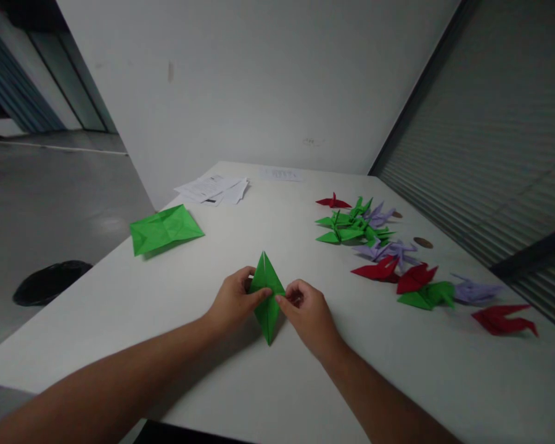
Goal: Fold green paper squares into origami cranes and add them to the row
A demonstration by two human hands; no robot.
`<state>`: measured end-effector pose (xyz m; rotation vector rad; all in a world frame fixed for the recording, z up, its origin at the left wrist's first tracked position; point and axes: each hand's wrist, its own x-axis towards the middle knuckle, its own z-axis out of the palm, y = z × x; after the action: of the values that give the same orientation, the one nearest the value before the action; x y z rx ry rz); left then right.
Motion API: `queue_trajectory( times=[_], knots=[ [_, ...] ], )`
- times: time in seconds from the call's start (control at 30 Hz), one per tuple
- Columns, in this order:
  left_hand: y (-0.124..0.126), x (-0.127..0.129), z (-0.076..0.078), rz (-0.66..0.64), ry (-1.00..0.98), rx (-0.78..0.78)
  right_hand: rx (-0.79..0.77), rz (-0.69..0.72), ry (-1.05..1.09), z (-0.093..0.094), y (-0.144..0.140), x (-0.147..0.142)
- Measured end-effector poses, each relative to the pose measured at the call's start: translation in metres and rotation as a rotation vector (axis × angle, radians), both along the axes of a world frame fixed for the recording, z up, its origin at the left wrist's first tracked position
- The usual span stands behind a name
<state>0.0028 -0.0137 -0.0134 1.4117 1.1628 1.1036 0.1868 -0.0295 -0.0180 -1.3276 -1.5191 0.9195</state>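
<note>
left hand: pinching left edge of green diamond-shaped folded paper | right hand: pinching its right edge | paper: flat on white table | right of paper: folded paper cranes | far left of paper: creased green sheet

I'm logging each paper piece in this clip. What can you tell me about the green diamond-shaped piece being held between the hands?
The green folded paper is a slim, kite-like diamond of thin glossy paper with a crease along its length. It lies nearly flat on the white table, one tip pointing away from the person, the other toward them. The left hand pinches its left edge at the widest part, and the right hand presses its right edge there.
</note>
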Motion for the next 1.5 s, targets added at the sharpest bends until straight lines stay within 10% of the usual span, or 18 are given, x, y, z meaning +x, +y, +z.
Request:
queue_trajectory(
  times=[0.47,1.3,1.5],
  knots=[
    [-0.001,0.002,0.003,-0.004,-0.001,0.016,0.311,0.119,0.012,0.010,-0.003,0.000],
    [-0.013,0.009,0.006,-0.279,-0.599,-0.306,0.289,0.038,0.023,0.006,-0.006,-0.003],
    [-0.011,0.010,0.009,-0.342,-0.479,-0.197,0.149,-0.040,0.206,-0.007,-0.003,-0.006]
  ],
)
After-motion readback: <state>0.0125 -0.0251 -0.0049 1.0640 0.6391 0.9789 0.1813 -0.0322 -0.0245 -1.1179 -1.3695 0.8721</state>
